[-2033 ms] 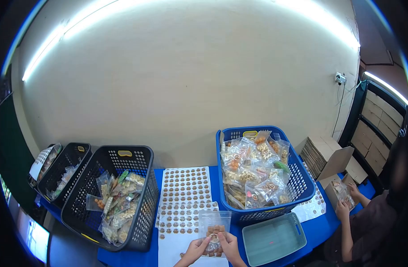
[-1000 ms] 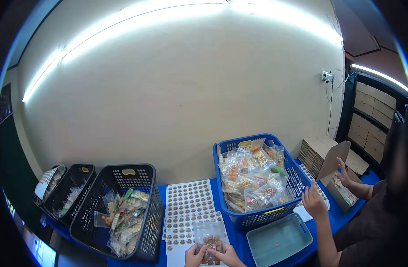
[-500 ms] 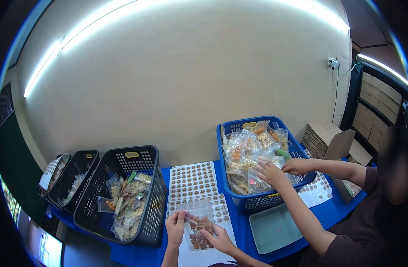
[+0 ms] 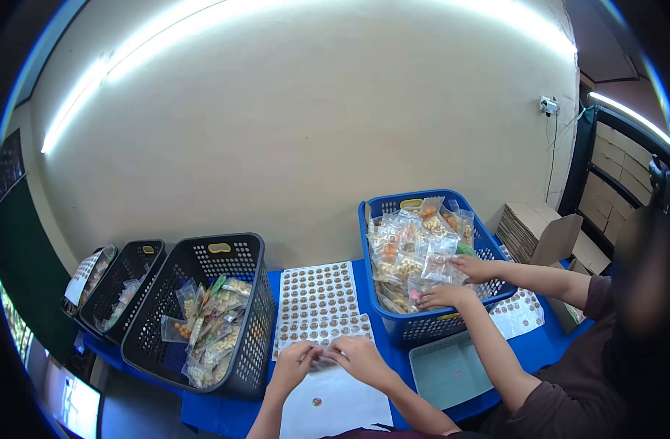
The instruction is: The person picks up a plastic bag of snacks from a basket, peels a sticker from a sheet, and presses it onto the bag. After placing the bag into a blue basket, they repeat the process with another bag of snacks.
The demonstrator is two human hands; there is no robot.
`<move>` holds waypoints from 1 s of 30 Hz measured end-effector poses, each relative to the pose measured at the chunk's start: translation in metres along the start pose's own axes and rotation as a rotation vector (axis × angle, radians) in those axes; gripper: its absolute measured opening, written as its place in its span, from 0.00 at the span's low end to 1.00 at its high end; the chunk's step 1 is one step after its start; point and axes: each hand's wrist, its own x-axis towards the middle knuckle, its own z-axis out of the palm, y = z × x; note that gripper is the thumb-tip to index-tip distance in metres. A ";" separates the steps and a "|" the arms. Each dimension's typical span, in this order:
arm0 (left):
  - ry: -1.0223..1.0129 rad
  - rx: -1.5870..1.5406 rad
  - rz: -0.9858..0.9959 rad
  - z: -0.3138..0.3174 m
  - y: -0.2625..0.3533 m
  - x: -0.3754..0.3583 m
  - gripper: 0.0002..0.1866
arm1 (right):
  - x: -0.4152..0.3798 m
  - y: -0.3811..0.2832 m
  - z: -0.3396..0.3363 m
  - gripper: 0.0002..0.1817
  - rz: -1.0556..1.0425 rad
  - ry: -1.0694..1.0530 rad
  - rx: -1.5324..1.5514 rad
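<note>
My left hand and my right hand meet over the lower sticker sheet, fingers of both drawn together in a pinch. Something small and partly see-through shows between the fingertips, but I cannot make out what it is. Just below the hands, a single round sticker sits on the bare white part of that sheet. Behind them lies another sheet covered with rows of round stickers. The clear bag of brown pieces is not plainly visible now.
A black basket of snack bags stands left, with smaller black baskets beyond. On the right, a co-worker's hands touch bags in a blue basket. A pale green tray sits before it on the blue-covered table.
The bag of brown pieces, held flat before, has gone from plain view. My hands have come together over the sheet. The co-worker's hands have shifted, one now on a clear bag.
</note>
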 end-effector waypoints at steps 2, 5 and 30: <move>0.046 -0.020 -0.123 -0.002 0.008 -0.001 0.05 | 0.001 -0.008 0.016 0.09 0.012 0.086 0.013; 0.133 0.014 -0.205 0.003 0.002 -0.012 0.08 | 0.000 -0.021 0.019 0.09 0.013 0.073 -0.001; -0.235 -0.395 -0.578 0.023 -0.023 -0.022 0.15 | -0.054 -0.032 0.006 0.23 0.115 0.098 0.062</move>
